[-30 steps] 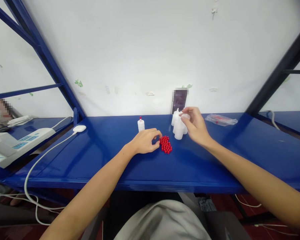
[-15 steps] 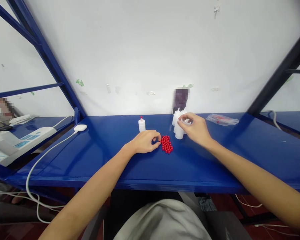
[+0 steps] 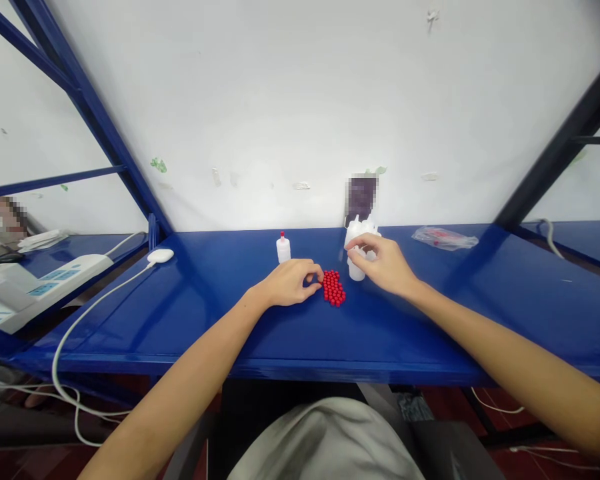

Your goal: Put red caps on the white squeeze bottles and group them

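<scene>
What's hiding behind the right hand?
Some white bottles are behind the right hand: a few pointy tops show above it, and part of one bottle shows below its fingertips. The rest is covered, so I can't tell how many there are.

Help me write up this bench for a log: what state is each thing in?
Lone bottle: upright, red-tipped
Bottle group: upright, bunched, partly hidden
Red caps: loose, clustered
Bag: crumpled, lying down, something red inside
Dark panel: propped up, partly blurred
Cable: slack, running to white disc
Left hand: curled beside caps
Right hand: fingers bent at bottles, grip unclear
</scene>
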Tool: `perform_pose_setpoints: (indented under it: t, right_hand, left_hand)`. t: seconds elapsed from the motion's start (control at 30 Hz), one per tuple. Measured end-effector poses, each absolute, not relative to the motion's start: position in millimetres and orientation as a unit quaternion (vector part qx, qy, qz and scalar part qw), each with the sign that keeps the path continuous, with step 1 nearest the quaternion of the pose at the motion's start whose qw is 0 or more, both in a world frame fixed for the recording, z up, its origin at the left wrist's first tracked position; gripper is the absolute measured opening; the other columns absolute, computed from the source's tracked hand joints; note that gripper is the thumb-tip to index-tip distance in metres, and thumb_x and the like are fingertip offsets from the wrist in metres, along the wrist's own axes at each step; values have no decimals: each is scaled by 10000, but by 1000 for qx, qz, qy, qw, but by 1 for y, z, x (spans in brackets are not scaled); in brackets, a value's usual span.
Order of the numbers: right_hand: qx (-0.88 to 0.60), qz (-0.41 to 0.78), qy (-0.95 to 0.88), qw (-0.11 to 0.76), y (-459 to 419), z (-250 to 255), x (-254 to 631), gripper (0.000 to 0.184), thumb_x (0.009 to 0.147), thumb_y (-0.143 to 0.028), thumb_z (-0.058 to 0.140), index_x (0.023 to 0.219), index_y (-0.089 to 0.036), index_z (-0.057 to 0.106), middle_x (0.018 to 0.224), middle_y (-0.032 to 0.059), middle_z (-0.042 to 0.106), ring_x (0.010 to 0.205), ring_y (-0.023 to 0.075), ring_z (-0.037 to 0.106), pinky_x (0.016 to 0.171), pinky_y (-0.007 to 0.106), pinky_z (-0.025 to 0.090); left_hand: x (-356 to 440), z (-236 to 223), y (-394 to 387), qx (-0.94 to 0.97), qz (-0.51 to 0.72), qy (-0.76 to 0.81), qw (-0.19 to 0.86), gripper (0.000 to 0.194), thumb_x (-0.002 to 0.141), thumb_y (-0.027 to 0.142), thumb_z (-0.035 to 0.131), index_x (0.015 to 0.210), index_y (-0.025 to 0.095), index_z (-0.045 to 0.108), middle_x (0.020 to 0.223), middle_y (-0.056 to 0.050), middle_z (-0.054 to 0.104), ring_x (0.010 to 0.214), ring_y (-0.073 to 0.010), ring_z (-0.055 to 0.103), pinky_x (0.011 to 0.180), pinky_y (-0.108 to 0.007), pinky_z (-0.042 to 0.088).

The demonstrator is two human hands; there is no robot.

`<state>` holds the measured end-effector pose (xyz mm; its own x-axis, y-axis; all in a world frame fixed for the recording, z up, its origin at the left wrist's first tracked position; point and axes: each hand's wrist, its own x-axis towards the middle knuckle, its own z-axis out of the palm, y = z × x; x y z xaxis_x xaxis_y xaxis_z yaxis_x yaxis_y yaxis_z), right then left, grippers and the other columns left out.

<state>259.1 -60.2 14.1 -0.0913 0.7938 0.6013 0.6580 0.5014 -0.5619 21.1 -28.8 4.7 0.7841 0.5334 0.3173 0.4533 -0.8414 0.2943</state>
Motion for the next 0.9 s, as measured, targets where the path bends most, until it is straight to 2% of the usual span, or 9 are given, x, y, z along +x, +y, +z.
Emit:
perform_pose_setpoints:
  t: [0.17, 0.33, 0.6, 0.73, 0.9]
  right_hand:
    - [-464, 147, -776, 401, -63, 7, 254, 204, 856, -319, 558, 919, -177, 690, 892, 45, 723, 765, 190, 619, 683, 297, 451]
    - [-468, 168, -773, 395, -61, 2, 254, 191, 854, -294, 543, 907, -166, 676, 792, 22, 690, 695, 167, 602, 679, 287, 442]
    - [-470, 169, -780, 377, -62, 3, 253, 153, 843, -269, 516, 826, -172, 634, 724, 19, 658, 655, 168, 589, 655, 285, 427]
    - [-474, 177, -790, 345, -63, 4, 253, 130, 848, -261, 482, 819, -185, 584, 659, -6, 617, 598, 154, 544, 617, 273, 388]
    - [-443, 140, -828, 313, -68, 7, 250, 131, 851, -243, 460, 854, -186, 578, 686, -12, 588, 613, 144, 500, 625, 265, 350]
  left_hand:
    - [21, 6, -29, 934, 195, 269, 130, 91, 818, 235, 607, 880, 179, 643, 728, 9, 565, 628, -118, 508, 625, -240, 404]
    - [21, 7, -32, 930, 183, 276, 161, 94, 816, 264, 609, 853, 180, 628, 680, 26, 545, 573, -105, 476, 574, -230, 372]
    - [21, 6, -32, 934, 174, 283, 134, 114, 849, 292, 592, 824, 181, 603, 639, 38, 517, 548, -101, 451, 558, -230, 334]
    - [25, 6, -36, 909, 289, 280, 112, 138, 914, 315, 544, 925, 184, 584, 658, 46, 488, 584, -96, 449, 588, -223, 341]
    - [37, 4, -43, 871, 401, 247, 138, 176, 954, 353, 527, 993, 186, 568, 663, 52, 484, 567, -82, 410, 589, -215, 349]
